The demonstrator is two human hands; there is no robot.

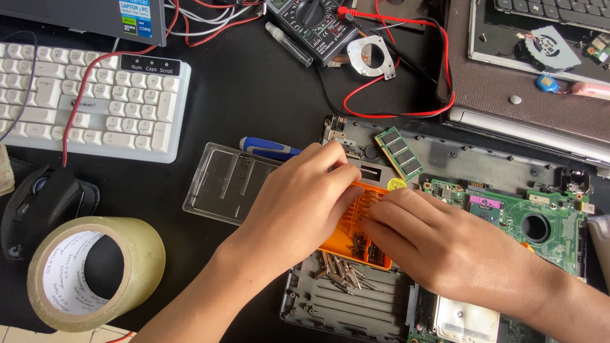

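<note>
My left hand [298, 203] grips the near-left side of an orange screwdriver-bit holder [356, 238] that rests on an opened laptop base [445, 159]. The fingers of my right hand [438, 248] press down on the holder's top from the right. Several loose metal bits [340, 270] lie spilled just below the holder on the grey chassis. A blue-handled screwdriver [267, 149] lies beside my left hand's knuckles. The green motherboard [546, 216] sits to the right, with a memory stick [399, 152] lying loose above the holder.
A clear plastic lid [222, 181] lies left of my hands. A white keyboard [89, 101], a black mouse [44, 206] and a tape roll [95, 273] fill the left side. A multimeter [311, 25] with red leads [406, 95] and another opened laptop [540, 76] lie behind.
</note>
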